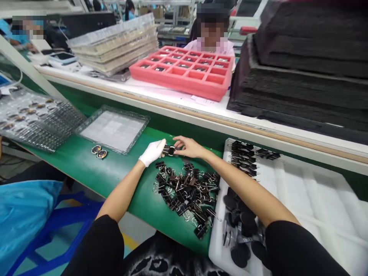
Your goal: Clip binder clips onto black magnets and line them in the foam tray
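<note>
My left hand [153, 151], in a white glove, is closed on the left end of a small black part [169, 150] with a shiny spot, too small to name surely. My bare right hand [188, 148] pinches its right end, fingers bent. Just below both hands a loose heap of black binder clips [181, 191] with silver handles lies on the green table [126, 172]. Two small round parts [99, 151] with shiny rims lie together to the left of my gloved hand.
A clear plastic tray [113, 128] lies at left, beside stacked clear trays [34, 115]. At right, a white foam tray [301, 199] holds clipped black pieces and round black discs [241, 255]. Beyond the ledge [184, 109] are a pink compartment tray [184, 82], black foam stacks [301, 76] and a person.
</note>
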